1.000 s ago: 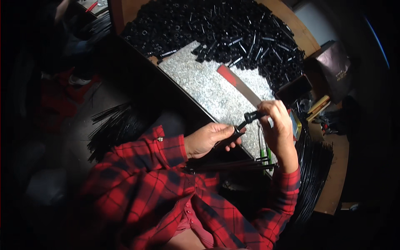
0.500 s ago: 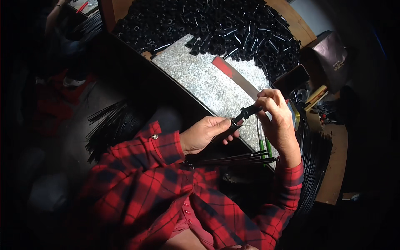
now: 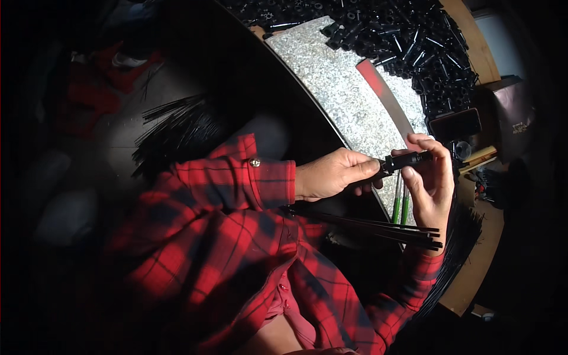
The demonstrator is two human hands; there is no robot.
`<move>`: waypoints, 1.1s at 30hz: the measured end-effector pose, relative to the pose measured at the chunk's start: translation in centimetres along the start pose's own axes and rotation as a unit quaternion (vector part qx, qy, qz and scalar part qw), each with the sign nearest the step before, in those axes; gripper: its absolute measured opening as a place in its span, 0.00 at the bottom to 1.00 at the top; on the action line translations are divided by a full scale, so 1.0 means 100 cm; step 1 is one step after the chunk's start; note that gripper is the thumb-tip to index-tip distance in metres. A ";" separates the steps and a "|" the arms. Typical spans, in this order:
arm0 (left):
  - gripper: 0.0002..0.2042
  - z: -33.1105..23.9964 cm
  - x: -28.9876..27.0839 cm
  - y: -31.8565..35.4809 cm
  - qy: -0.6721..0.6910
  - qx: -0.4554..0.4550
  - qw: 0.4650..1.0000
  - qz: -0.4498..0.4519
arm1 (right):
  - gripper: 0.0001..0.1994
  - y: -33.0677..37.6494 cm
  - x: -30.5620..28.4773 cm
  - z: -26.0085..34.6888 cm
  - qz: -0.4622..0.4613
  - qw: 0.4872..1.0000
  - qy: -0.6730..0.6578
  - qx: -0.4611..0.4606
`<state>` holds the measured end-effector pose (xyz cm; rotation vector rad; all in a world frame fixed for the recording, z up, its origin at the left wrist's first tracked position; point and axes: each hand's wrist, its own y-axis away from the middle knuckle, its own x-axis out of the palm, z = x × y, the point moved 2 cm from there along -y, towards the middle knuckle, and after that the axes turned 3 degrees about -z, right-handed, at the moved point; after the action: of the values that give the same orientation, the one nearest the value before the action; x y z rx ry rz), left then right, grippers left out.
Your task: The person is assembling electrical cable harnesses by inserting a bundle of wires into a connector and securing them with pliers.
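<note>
My left hand [image 3: 340,173] is closed round the lower end of a black tubular part [image 3: 405,161], its thumb lying along the top. At the part's other end, the fingers and thumb of my right hand [image 3: 436,186] curl about it. A collar or ridge shows on the part between the two hands. Whether it is one piece or two joined pieces, I cannot tell. Beneath my hands, a bundle of thin black rods [image 3: 378,228] reaches from my lap to my right wrist. Two green handles [image 3: 400,208] stick out just below the part.
A speckled board [image 3: 340,83] bears a red and grey flat strip [image 3: 384,94]. Behind it lies a large heap of black tubular parts [image 3: 408,41]. To the right are a phone [image 3: 455,123], a clear cup [image 3: 461,149] and a dark bag [image 3: 513,109]. More black rods [image 3: 177,133] lie left.
The view has shifted, so the board and heap sit higher and further right. The slanting part now lies nearly level, its two sections closer together, and my right fingers have opened out around its end.
</note>
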<state>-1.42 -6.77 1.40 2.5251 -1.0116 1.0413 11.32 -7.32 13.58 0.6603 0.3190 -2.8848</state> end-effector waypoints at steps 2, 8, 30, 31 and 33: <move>0.15 0.000 0.003 0.002 -0.004 0.011 1.000 0.007 | 0.17 0.001 0.003 -0.004 -0.037 0.996 -0.061 0.046; 0.15 0.002 0.003 0.005 -0.018 0.029 0.999 0.014 | 0.19 0.007 0.006 -0.007 -0.071 0.996 -0.006 0.045; 0.16 -0.005 0.007 0.011 -0.089 0.046 0.995 -0.011 | 0.18 -0.002 0.007 0.012 -0.013 0.985 0.170 0.015; 0.16 -0.004 0.006 0.010 -0.092 0.049 0.994 -0.011 | 0.18 -0.003 0.006 0.009 0.003 0.987 0.160 0.005; 0.16 -0.004 0.002 0.005 -0.083 0.051 0.995 -0.001 | 0.18 -0.006 0.003 -0.002 -0.021 0.994 0.107 0.026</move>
<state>-1.86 -7.05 1.82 2.7339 -1.0213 0.9156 10.98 -6.78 13.37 0.9856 0.2873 -2.8750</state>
